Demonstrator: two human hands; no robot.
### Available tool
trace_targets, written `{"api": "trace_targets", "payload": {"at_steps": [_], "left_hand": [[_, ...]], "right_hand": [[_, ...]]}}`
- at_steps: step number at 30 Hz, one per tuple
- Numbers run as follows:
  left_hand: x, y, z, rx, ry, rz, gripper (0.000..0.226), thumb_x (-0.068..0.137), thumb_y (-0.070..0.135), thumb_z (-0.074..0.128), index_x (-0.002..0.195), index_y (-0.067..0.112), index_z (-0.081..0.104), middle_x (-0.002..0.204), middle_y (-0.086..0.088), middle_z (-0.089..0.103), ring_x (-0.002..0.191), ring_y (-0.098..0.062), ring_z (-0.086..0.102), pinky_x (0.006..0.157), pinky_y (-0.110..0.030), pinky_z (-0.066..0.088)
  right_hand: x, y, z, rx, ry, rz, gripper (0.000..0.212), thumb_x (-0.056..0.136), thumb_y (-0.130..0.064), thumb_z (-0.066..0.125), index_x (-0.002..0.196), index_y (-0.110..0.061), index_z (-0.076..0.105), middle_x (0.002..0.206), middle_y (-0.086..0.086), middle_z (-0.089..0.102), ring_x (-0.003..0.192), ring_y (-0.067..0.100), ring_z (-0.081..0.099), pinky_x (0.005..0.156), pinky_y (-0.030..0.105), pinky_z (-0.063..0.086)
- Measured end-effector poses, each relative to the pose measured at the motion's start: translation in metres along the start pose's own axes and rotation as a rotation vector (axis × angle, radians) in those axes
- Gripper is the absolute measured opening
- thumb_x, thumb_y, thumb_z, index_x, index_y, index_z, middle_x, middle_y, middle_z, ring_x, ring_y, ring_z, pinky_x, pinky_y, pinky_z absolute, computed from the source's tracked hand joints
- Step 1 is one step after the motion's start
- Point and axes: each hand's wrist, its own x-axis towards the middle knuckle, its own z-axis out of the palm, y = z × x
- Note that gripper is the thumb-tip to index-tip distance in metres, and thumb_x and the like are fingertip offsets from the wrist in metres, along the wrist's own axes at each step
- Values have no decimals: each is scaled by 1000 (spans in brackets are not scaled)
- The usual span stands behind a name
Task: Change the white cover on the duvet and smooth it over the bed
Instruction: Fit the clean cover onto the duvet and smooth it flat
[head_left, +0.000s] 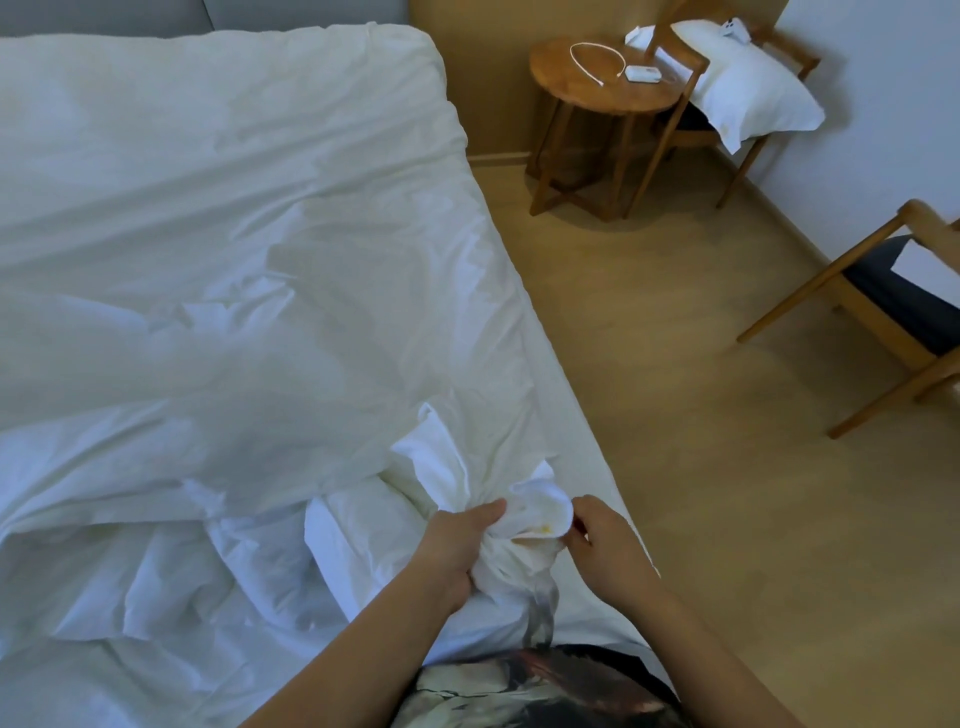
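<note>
A white duvet (218, 218) in its white cover lies spread and wrinkled over the bed, bunched into folds near me. My left hand (457, 545) grips a gathered corner of the cover (535, 514) at the bed's near right edge. My right hand (597, 535) pinches the tip of that same bunched corner from the right. A small yellowish spot shows on the bunched cloth between my hands.
The bed's right edge (582, 405) runs diagonally beside a wooden floor (675, 389). A round wooden side table (608, 83) with a cable and small white device stands at the back. One wooden chair holds a pillow (748, 88); another chair (893, 306) stands at right.
</note>
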Motion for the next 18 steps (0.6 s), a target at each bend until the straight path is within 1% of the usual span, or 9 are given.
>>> {"api": "trace_targets", "payload": {"at_steps": [2,4,6,9,11,13,14,16,18], "left_hand": [[2,0,2,34,2,13,21,84,11,68,103,2,65,89,-13,73,81,-27,69,61,-30,53],[3,-1,5,52,19,14,17,85,13,68,99,3,65,82,-12,73,75,-25,69,58,-30,53],[3,-1,6,83,51,-3,23,82,19,71,97,3,64,85,-14,72,81,-29,68,67,-35,55],[5,-1,2,105,46,-22,35,75,25,77,101,4,64,93,-15,71,90,-31,67,82,-41,54],[6,1,-2,119,54,-24,38,74,25,79,103,5,64,94,-15,72,90,-31,67,83,-42,54],[6,4,-4,124,68,-20,38,75,25,77,104,4,65,93,-14,72,90,-31,67,84,-42,54],[6,6,-4,118,72,-16,37,76,25,76,105,4,65,93,-15,72,90,-31,67,84,-43,54],[4,9,-3,101,63,15,37,80,25,73,109,4,63,98,-14,71,93,-30,66,87,-43,53],[-1,15,2,61,34,92,39,83,23,70,116,5,61,105,-12,69,100,-28,64,91,-42,51]], "right_hand": [[8,-8,-9,-15,9,-108,6,91,-12,52,88,-17,55,89,-6,55,83,13,54,71,24,44],[17,-21,-15,70,-112,-171,13,89,-14,53,89,-26,59,87,-13,58,81,2,56,70,19,46],[23,-31,-16,98,-300,-122,26,89,-13,54,87,-39,55,84,-19,58,78,-5,57,67,9,44],[30,-35,-9,65,-403,-32,20,86,-18,59,81,-37,53,78,-16,58,70,-1,54,58,10,43],[34,-38,-7,4,-363,-8,5,84,-25,64,87,-27,59,84,-7,62,75,10,59,64,23,47],[37,-39,-5,-195,-318,-54,22,87,-33,61,102,-17,58,98,2,61,87,20,61,70,31,46],[38,-39,-5,-309,-291,-105,23,89,-34,57,103,-17,54,102,4,59,90,24,60,70,31,42],[40,-43,-11,-345,-157,-149,19,87,-34,57,83,-25,42,93,3,57,86,26,57,65,29,32],[41,-52,-24,-135,35,-125,38,78,-30,71,69,-26,34,72,-2,52,73,24,53,60,30,29]]}}
